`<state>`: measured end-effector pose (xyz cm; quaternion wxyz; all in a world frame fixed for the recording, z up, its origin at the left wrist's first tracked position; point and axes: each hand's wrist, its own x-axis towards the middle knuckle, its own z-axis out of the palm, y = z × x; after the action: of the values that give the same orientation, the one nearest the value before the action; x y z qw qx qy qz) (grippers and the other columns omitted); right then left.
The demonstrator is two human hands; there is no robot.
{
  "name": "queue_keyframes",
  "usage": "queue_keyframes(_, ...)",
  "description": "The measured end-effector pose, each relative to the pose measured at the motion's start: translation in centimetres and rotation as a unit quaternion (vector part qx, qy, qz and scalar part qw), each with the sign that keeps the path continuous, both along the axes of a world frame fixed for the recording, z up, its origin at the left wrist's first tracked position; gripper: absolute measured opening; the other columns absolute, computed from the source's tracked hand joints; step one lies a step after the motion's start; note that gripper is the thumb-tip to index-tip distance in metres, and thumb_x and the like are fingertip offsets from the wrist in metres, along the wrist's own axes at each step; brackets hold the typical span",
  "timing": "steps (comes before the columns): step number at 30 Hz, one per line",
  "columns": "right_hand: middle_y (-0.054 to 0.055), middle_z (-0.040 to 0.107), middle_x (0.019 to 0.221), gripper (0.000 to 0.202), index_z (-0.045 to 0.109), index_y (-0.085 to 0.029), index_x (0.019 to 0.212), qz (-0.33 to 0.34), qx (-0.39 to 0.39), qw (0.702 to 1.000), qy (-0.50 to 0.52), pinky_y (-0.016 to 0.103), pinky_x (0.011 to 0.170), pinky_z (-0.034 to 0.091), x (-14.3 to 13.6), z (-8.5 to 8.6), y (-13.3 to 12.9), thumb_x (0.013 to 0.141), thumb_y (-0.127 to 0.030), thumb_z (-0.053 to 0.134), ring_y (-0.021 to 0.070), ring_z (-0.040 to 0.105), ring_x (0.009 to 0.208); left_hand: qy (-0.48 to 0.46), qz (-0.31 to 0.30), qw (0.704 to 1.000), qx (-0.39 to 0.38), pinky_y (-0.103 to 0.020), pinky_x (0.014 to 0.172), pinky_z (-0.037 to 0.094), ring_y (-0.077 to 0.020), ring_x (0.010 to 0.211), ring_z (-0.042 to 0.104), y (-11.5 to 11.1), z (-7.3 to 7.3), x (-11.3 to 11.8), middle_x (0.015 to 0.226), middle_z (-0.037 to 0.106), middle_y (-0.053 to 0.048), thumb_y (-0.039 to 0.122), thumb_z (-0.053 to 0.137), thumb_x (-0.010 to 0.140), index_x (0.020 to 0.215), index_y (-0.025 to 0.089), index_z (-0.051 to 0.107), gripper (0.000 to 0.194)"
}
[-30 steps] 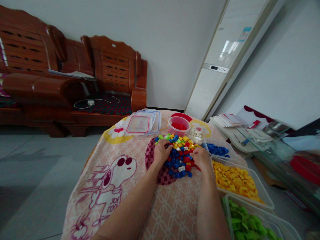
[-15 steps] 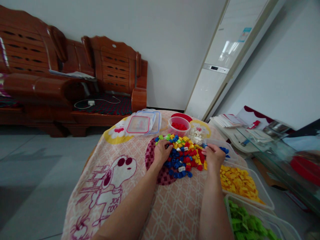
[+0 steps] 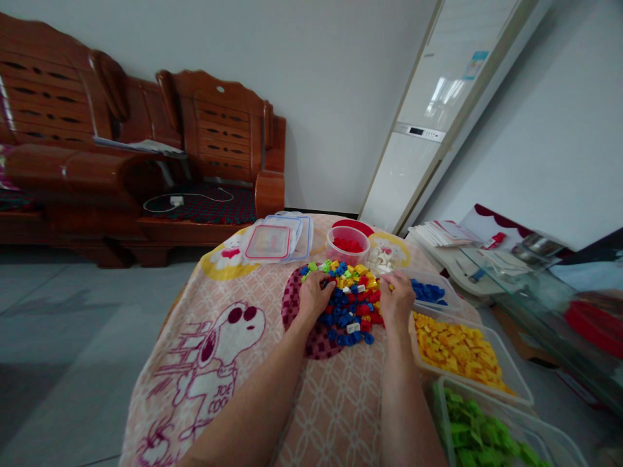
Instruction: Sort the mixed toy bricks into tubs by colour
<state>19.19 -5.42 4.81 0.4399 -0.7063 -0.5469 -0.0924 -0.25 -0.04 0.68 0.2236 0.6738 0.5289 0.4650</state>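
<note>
A mixed pile of toy bricks (image 3: 346, 310) in blue, red, yellow, green and white lies on the patterned tablecloth (image 3: 335, 415). My left hand (image 3: 315, 299) rests at the pile's left side, its fingers curled down among the bricks. Whatever they grip is hidden. Over the right edge of the pile, my right hand (image 3: 398, 301) has thumb and fingers pinched together. A bit of yellow shows by its fingertips, too small to tell whether it is held. Close to this hand stand the box of blue bricks (image 3: 428, 292) and the box of yellow bricks (image 3: 457, 344).
Green bricks (image 3: 481, 428) fill a clear box at the front right. Behind the pile are a round tub (image 3: 348, 254) of red bricks and a heap of white bricks (image 3: 382, 259). Stacked lids (image 3: 270, 242) lie at the back left. A glass-topped table (image 3: 530, 305) adjoins on the right.
My right hand has moved left, from beside the blue-brick box to the right edge of the pile, uncovering more of the blue and yellow bricks. My left hand has stayed nearly still.
</note>
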Motion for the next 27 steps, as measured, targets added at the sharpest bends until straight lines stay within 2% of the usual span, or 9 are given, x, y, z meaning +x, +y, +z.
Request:
queue_keyframes(4,0.013,0.058,0.128,0.023,0.075,-0.019,0.087,0.08,-0.066,0.992,-0.077,0.043,0.105,0.038,-1.6,-1.4,0.6,0.083,-0.023,0.053,0.0283,0.049,0.121,0.002,0.001,1.0,-0.004,-0.035,0.092,0.05,-0.0211,0.1,0.064,-0.1,0.2,0.1,0.102,0.07,-0.009,0.023,0.068,0.079,0.091,0.016,0.072,0.015)
queue_keyframes(8,0.011,0.053,0.133,0.025,0.074,-0.021,0.088,0.106,-0.094,0.984,-0.107,0.046,0.106,0.034,-2.1,-1.9,0.5,0.084,-0.016,0.05,0.0285,0.043,0.128,-0.002,0.006,1.0,-0.007,-0.035,0.092,0.051,-0.021,0.099,0.064,-0.1,0.4,0.2,0.101,0.07,-0.008,0.022,0.068,0.078,0.09,0.017,0.072,0.014)
queue_keyframes(13,0.012,0.054,0.131,0.013,0.065,-0.02,0.079,0.117,-0.092,0.984,-0.099,0.046,0.105,0.035,-2.0,-1.9,0.5,0.079,-0.013,0.053,0.0272,0.042,0.128,-0.002,0.004,1.0,0.0,-0.035,0.091,0.051,-0.0208,0.098,0.064,-0.1,0.2,0.1,0.1,0.071,-0.007,0.024,0.068,0.078,0.089,0.018,0.072,0.013)
queue_keyframes(16,0.013,0.058,0.121,0.008,0.06,-0.02,0.074,0.136,-0.077,0.984,-0.085,0.045,0.103,0.037,-1.6,-2.1,0.7,0.076,-0.013,0.057,0.0266,0.047,0.121,0.0,0.004,1.0,-0.001,-0.034,0.09,0.052,-0.0205,0.097,0.065,-0.1,0.2,0.1,0.1,0.071,-0.007,0.024,0.068,0.078,0.089,0.018,0.072,0.013)
queue_keyframes(19,0.012,0.059,0.112,0.009,0.058,-0.02,0.071,0.146,-0.065,0.984,-0.076,0.044,0.1,0.038,-1.4,-2.4,0.8,0.073,-0.012,0.059,0.026,0.052,0.113,0.003,0.008,1.0,0.001,-0.035,0.09,0.052,-0.0198,0.096,0.065,-0.2,0.2,0.1,0.102,0.071,-0.007,0.025,0.068,0.079,0.09,0.018,0.072,0.014)
queue_keyframes(22,0.013,0.058,0.112,0.01,0.057,-0.02,0.07,0.142,-0.058,0.986,-0.071,0.044,0.099,0.038,-1.5,-2.6,0.9,0.071,-0.011,0.059,0.0262,0.052,0.111,0.007,0.01,1.0,0.006,-0.035,0.091,0.052,-0.02,0.097,0.065,-0.1,0.1,0.0,0.101,0.07,-0.007,0.025,0.068,0.079,0.09,0.017,0.072,0.014)
queue_keyframes(27,0.013,0.06,0.108,0.011,0.054,-0.02,0.067,0.138,-0.029,0.987,-0.076,0.041,0.098,0.039,-1.6,-1.6,0.8,0.07,-0.01,0.057,0.0258,0.052,0.11,0.006,0.009,1.0,0.018,-0.037,0.091,0.052,-0.0219,0.1,0.064,0.1,-0.3,0.1,0.103,0.07,-0.009,0.024,0.068,0.078,0.091,0.017,0.072,0.015)
